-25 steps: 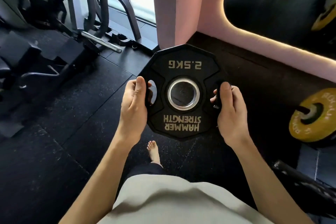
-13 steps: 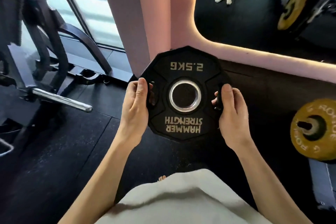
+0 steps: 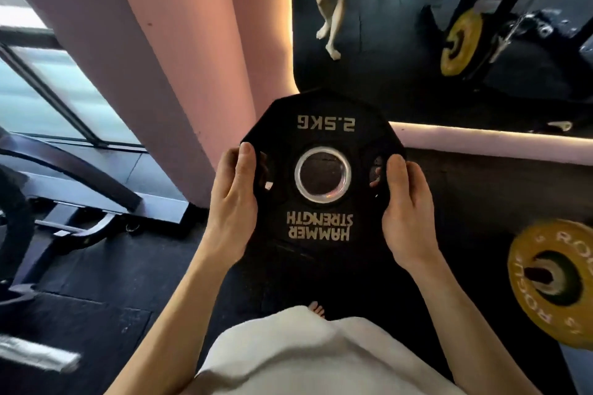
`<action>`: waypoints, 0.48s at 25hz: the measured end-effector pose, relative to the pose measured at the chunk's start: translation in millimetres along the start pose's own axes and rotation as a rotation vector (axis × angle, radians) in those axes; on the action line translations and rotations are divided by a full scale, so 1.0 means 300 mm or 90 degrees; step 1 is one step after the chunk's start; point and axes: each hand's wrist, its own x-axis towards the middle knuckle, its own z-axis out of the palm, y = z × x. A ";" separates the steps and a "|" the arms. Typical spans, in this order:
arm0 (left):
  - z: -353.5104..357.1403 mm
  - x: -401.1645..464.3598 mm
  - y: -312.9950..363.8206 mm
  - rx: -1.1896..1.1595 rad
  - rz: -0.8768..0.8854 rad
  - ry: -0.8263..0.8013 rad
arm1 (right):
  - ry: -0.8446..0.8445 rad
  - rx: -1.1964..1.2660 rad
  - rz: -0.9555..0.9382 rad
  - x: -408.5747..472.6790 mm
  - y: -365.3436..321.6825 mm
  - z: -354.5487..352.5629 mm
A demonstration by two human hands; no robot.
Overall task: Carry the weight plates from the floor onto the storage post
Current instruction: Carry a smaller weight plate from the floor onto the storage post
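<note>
- Far left: I see dark machine frames on the black rubber floor, with a window behind them. No legible marking there.
- Pink pillar stands just left of centre, its base on the floor.
- Left hand: I note it grips the left edge of the weight plate, thumb laid over the front face, fingers wrapped behind and showing through the left grip slot.
- The plate is black, many-sided, held in the air at mid-frame, face towards me. Lettering reads upside down: "2.5KG" above the steel-ringed centre hole, "HAMMER STRENGTH" below it.
- Right hand: mirrors the other, clasping the right edge, thumb on the face, fingertips visible through the right slot. Both forearms reach forward from a white shirt.
- Upper right: a wall mirror shows bare legs in dark shorts.
- Far right: yellow plate sits on a bar end, lettered "ROGUE"; the rest I cannot read.
</note>
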 end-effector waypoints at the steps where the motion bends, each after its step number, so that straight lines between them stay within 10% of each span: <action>1: 0.041 0.070 0.007 -0.012 -0.002 -0.019 | 0.019 -0.006 0.001 0.066 -0.013 -0.003; 12: 0.578 0.709 0.047 -0.005 0.054 -0.433 | 0.378 -0.037 -0.009 0.550 -0.061 -0.142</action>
